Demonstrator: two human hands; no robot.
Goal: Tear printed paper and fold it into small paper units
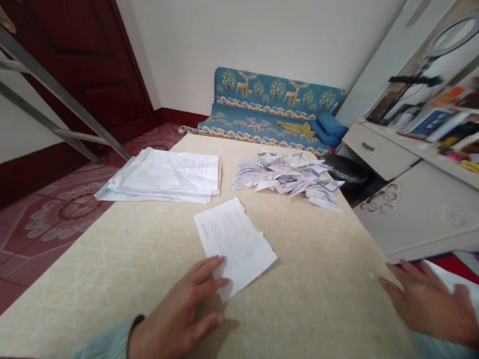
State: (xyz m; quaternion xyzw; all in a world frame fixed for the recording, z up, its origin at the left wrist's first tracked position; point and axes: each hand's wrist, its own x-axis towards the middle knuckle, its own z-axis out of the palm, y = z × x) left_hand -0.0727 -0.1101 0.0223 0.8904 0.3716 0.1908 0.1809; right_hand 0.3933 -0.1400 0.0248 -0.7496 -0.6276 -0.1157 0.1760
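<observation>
A torn piece of printed paper (239, 244) lies flat on the table, its upper right edge ragged. My left hand (183, 304) rests at its lower left corner, fingers apart, with the fingertips touching the sheet. Over the table's right edge, my right hand (430, 299) is stretched out with its fingers spread, slightly blurred. A white sheet (449, 274) shows beyond those fingers; whether they touch it I cannot tell. Folded paper pieces (288, 174) form a heap at the far right of the table. A stack of printed sheets (164, 174) lies at the far left.
The pale patterned table (130, 264) stands before a blue sofa (262, 114) with deer prints. At right is a white cabinet (422, 199) with things on top, beside a dark round stool (346, 167). A metal ladder-like frame (71, 99) stands at left.
</observation>
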